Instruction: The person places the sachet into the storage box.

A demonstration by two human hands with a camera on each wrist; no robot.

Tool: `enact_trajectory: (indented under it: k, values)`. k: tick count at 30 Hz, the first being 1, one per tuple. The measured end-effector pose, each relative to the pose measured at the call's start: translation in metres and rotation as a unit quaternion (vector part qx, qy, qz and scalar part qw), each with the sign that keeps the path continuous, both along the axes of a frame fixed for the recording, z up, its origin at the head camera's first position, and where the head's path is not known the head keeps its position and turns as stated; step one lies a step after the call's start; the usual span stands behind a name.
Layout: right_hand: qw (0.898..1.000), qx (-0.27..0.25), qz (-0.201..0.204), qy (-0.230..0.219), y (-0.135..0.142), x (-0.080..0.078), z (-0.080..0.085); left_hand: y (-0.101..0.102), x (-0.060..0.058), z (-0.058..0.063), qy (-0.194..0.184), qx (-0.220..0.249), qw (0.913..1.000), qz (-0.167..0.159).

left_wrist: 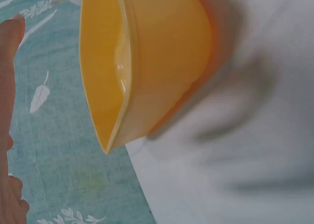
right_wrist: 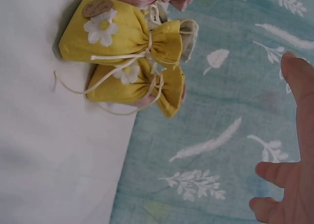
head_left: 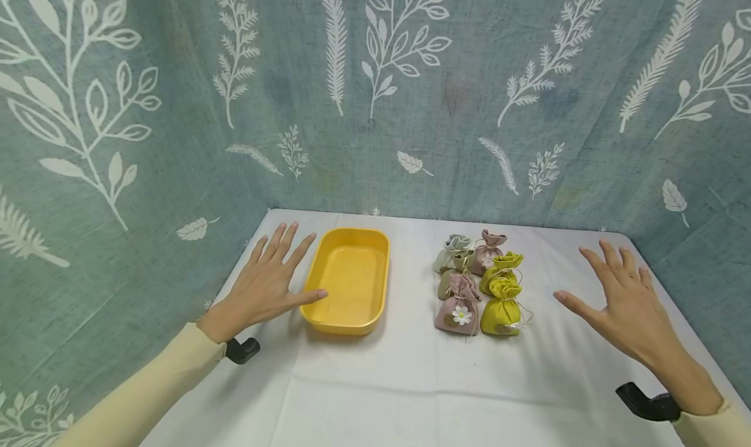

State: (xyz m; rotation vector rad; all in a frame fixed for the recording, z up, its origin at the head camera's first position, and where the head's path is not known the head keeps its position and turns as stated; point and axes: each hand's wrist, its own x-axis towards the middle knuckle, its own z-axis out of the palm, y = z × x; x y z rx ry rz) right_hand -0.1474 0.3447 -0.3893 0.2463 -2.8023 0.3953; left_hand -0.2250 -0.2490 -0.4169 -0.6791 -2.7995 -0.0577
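My left hand (head_left: 261, 287) hovers with spread fingers at the left side of a yellow rectangular tub (head_left: 352, 277), its thumb over the tub's near left part. Several small drawstring pouches stand together right of the middle. In front are a pink pouch (head_left: 457, 310) with a white flower and a yellow pouch (head_left: 501, 310); behind them are another yellow pouch (head_left: 493, 274), an olive pouch (head_left: 448, 283), a grey-green pouch (head_left: 444, 257) and a second pink pouch (head_left: 485, 255). Fingers spread, my right hand (head_left: 630, 307) is held to their right, apart from them.
A white cloth (head_left: 375, 382) covers the table, with a fold line across its front. Blue-green curtains (head_left: 411, 141) printed with white leaves hang behind and at both sides. Black wrist straps (head_left: 242, 350) sit on both wrists.
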Motion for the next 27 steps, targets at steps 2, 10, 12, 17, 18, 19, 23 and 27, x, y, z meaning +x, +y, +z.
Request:
enact_trajectory:
  k: [2, 10, 12, 17, 18, 19, 23, 27]
  values:
    - [1.000, -0.002, 0.001, 0.000, -0.001, 0.000, 0.000, -0.001, 0.000, 0.001, 0.002, 0.001, 1.0000, 0.001]
    - [0.999, -0.035, -0.007, -0.040, -0.006, 0.002, 0.003, -0.004, 0.000, 0.002, 0.006, 0.061, 0.9979, -0.024]
    - [0.998, -0.039, -0.004, -0.045, -0.008, 0.002, 0.002, -0.005, 0.000, 0.001, 0.010, 0.093, 0.9950, -0.036]
    - [0.997, -0.063, 0.018, -0.031, -0.010, 0.001, -0.003, -0.009, -0.004, -0.005, -0.027, 0.179, 0.9825, -0.044]
    - [0.997, -0.068, 0.023, -0.028, -0.011, 0.000, -0.005, -0.010, -0.004, -0.006, -0.038, 0.193, 0.9795, -0.042]
    - [0.996, -0.075, 0.029, -0.026, -0.011, 0.000, -0.006, -0.011, -0.005, -0.008, -0.050, 0.206, 0.9764, -0.042]
    - [0.994, -0.091, 0.050, -0.023, -0.013, -0.002, -0.012, -0.016, -0.008, -0.014, -0.092, 0.239, 0.9658, -0.039]
    - [0.993, -0.100, 0.060, -0.030, -0.014, -0.004, -0.019, -0.021, -0.009, -0.022, -0.130, 0.269, 0.9538, -0.029]
